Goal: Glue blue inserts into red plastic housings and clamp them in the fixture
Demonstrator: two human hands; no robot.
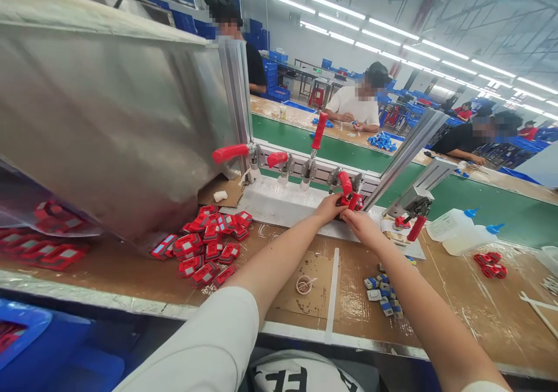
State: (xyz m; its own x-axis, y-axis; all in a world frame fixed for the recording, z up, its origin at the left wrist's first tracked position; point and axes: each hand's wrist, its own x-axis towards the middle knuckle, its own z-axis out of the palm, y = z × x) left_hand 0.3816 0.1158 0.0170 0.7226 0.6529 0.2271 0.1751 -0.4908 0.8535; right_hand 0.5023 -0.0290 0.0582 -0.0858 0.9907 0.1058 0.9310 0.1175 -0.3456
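Observation:
Both my hands reach to the far side of the workbench, at a metal rail fitted with several red-handled toggle clamps (279, 159). My left hand (328, 207) and my right hand (360, 222) close together on a small red plastic part (354, 201), which sits under the rightmost lowered clamp (345, 182). The fingertips hide most of that part. A white jig plate (283, 203) lies below the clamps. A pile of red parts (208, 245) rests on the bench to the left of my left arm.
A large steel chute (108, 118) fills the left side. Small blue and white pieces (382, 290) lie under my right arm, two glue bottles (462, 232) and more red parts (492, 264) to the right. Seated people work across the green conveyor (331, 150).

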